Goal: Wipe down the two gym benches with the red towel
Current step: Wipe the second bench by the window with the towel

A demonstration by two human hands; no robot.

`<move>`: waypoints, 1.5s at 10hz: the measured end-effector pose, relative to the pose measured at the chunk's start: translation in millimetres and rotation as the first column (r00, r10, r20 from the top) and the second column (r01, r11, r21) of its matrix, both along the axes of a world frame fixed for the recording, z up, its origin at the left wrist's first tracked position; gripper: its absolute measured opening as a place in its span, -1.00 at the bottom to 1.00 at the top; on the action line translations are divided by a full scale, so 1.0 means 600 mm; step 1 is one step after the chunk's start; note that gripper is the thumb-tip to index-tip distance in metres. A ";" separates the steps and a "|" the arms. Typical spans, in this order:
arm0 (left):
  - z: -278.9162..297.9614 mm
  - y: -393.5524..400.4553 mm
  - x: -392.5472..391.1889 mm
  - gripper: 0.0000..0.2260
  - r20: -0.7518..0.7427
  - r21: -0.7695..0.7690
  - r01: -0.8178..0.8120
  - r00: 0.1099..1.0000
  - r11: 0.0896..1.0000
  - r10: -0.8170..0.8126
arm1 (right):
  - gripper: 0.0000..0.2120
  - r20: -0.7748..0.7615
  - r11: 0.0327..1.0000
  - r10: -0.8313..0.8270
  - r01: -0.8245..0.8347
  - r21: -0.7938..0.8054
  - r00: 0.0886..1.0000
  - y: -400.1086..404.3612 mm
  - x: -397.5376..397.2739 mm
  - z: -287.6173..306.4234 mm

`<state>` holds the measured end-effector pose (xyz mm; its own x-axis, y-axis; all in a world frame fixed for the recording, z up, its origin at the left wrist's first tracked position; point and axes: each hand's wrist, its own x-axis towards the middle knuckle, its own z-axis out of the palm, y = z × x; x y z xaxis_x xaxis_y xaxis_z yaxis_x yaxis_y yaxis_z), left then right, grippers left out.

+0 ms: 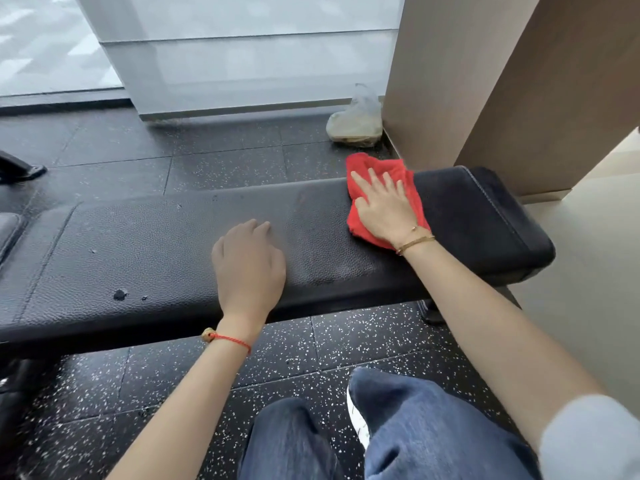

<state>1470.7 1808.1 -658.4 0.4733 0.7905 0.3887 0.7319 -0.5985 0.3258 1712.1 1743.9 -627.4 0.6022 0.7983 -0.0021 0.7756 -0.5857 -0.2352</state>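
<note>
A long black padded gym bench (138,244) runs across the middle of the view, its leather scuffed and chipped near the front edge. The red towel (388,168) lies crumpled on the bench's right part, reaching its far edge. My right hand (382,206) presses flat on the towel with fingers spread. My left hand (247,265) rests on the bare bench top near the middle, fingers loosely bent and holding nothing. At the far left edge, part of another black pad (8,226) shows.
Black speckled rubber tiles (346,341) cover the floor. A cloudy plastic bag (356,123) lies behind the bench beside a brown pillar (467,81). A white wall panel (242,57) stands behind. A black equipment foot (20,169) sits far left. My jeans-clad knees (415,431) are at the bottom.
</note>
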 end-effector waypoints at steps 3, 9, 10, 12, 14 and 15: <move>-0.003 0.003 -0.002 -0.60 0.014 0.023 0.004 1.000 1.000 -0.004 | -0.45 0.022 0.961 0.261 -0.262 0.092 0.965 -0.111 -0.024 -0.016; -0.004 0.000 0.002 -0.60 -0.007 0.018 -0.010 1.000 1.000 0.010 | -0.48 -0.011 0.994 -0.108 0.108 -0.018 0.994 -0.037 0.069 0.001; -0.004 -0.001 0.004 -0.61 -0.019 0.022 -0.018 1.000 1.000 0.018 | -0.47 0.011 1.000 -0.016 0.016 0.002 1.000 -0.018 0.002 -0.001; -0.002 0.000 0.000 -0.60 0.002 0.012 -0.002 1.000 1.000 0.002 | -0.44 0.038 0.912 0.398 -0.399 0.094 0.917 -0.102 -0.126 -0.019; -0.003 -0.003 0.000 -0.60 -0.023 0.006 0.005 1.000 1.000 -0.004 | -0.47 0.021 0.999 0.019 -0.019 0.030 1.000 -0.117 0.007 -0.008; -0.002 -0.004 0.004 -0.63 -0.025 0.010 -0.005 1.000 1.000 0.005 | -0.45 0.046 1.000 -0.017 0.017 0.008 0.999 -0.084 -0.018 -0.005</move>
<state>1473.0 1805.9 -659.9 0.4789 0.7893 0.3842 0.7430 -0.5975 0.3014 1701.1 1693.3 -630.2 0.6150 0.7879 0.0324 0.7757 -0.5971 -0.2043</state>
